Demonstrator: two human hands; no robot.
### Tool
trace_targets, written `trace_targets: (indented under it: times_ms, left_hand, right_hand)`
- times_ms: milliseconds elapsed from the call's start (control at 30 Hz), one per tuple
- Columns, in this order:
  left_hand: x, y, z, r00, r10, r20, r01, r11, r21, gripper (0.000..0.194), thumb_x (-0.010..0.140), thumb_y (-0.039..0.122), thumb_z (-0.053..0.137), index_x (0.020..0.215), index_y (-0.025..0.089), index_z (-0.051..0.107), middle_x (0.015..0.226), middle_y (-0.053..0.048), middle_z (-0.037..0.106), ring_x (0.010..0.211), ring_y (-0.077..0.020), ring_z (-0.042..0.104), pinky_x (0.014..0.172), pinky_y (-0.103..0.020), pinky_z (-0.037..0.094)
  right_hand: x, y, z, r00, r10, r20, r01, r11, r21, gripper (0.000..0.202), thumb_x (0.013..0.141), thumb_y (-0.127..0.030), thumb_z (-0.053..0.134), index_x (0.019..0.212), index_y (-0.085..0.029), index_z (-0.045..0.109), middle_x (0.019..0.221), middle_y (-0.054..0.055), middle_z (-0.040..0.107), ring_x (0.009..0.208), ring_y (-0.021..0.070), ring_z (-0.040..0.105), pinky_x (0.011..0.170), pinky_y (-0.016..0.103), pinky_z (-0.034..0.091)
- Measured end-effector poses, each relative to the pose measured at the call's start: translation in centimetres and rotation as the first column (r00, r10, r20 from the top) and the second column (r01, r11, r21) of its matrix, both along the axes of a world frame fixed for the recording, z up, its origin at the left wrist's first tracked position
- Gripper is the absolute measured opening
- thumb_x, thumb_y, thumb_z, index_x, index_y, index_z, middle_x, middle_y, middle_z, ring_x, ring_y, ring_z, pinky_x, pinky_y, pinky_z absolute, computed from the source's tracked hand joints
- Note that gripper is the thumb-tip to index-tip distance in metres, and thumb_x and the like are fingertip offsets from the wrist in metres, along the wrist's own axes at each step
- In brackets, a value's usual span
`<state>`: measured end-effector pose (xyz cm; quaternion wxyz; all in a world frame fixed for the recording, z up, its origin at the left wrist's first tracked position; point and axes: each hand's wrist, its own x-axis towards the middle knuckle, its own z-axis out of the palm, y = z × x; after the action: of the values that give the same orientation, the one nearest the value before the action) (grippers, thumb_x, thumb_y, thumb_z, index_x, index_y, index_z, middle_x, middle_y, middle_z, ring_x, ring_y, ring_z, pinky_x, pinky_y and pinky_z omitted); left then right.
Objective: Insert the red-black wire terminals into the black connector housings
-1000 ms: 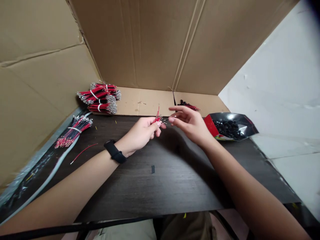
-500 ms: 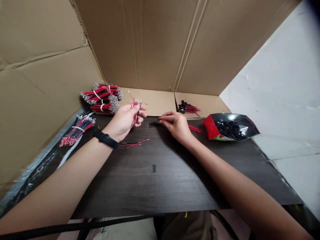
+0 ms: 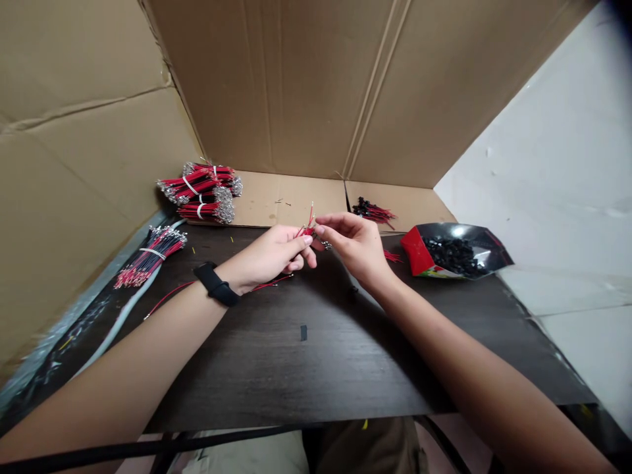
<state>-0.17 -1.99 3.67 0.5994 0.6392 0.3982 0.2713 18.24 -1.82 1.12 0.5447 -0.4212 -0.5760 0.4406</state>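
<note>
While L hand [image 3: 276, 253] clamped on wires [image 3: 308, 231], R hand [image 3: 359, 247] grip unclear, box [image 3: 418, 255] w/ blk pcs [image 3: 450, 255]

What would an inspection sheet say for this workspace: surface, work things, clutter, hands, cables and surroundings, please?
Surface: dark tabletop, with a small dark patch near the middle.
Work things: red wires at the left fingers; stacked tied bundles at back left; another tied bundle nearer; small black parts in an open box at right.
Clutter: yellow bits; a loose red wire by the left forearm.
Hands: left hand grips the red wires; right hand is close beside, its hold unclear.
Cables: grey cable along the left side.
Surroundings: brown cardboard behind and left; white panel right.
</note>
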Motion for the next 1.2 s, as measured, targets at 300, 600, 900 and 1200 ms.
trace_targets:
  times_ms: [300,600,900,1200]
  left_hand:
    - [0.3,0.3,-1.0,0.992,0.091,0.088,-0.089,0.996,-0.020,0.027,0.106,0.032,0.051,0.095,0.012,0.065,0.081,-0.010,0.072,0.059,-0.0132,0.065,0.052,-0.023,0.049]
    - [0.5,0.5,-0.9,0.967,0.243,0.072,-0.239,0.969,-0.054,0.021,0.105,0.024,0.054,0.094,0.011,0.064,0.087,-0.013,0.076,0.070,-0.0192,0.076,0.061,-0.027,0.059]
    - [-2.4,3.4,-0.9,0.683,0.581,0.442,-0.500,0.813,-0.298,0.032,0.108,0.009,0.036,0.086,0.014,0.058,0.084,-0.009,0.075,0.080,-0.0170,0.076,0.081,-0.032,0.062]
    - [-1.7,2.5,-0.4,0.717,0.496,0.490,-0.265,0.844,-0.466,0.023,0.098,0.008,0.045,0.086,0.009,0.065,0.075,-0.004,0.057,0.053,-0.0069,0.047,0.043,-0.016,0.037]
  right_hand:
    - [0.7,-0.1,0.0,0.999,-0.030,-0.018,0.029,0.998,-0.060,0.032,0.075,-0.035,0.088,0.098,-0.020,0.071,0.086,0.004,0.079,0.083,0.0191,0.078,0.083,0.036,0.064]
    - [0.6,-0.1,0.1,0.995,-0.088,-0.043,0.086,0.995,-0.060,0.023,0.075,-0.028,0.084,0.092,-0.018,0.071,0.091,0.006,0.078,0.084,0.0183,0.077,0.083,0.034,0.063]
    - [0.6,1.1,-1.9,0.991,-0.123,0.056,0.126,0.990,-0.063,0.017,0.077,-0.028,0.079,0.087,-0.020,0.069,0.087,0.006,0.077,0.083,0.0184,0.076,0.078,0.033,0.061]
    - [1.2,1.5,-2.7,0.901,-0.144,0.410,0.090,0.985,0.147,0.012,0.079,-0.014,0.069,0.089,-0.019,0.074,0.090,0.005,0.080,0.082,0.0178,0.074,0.082,0.034,0.058]
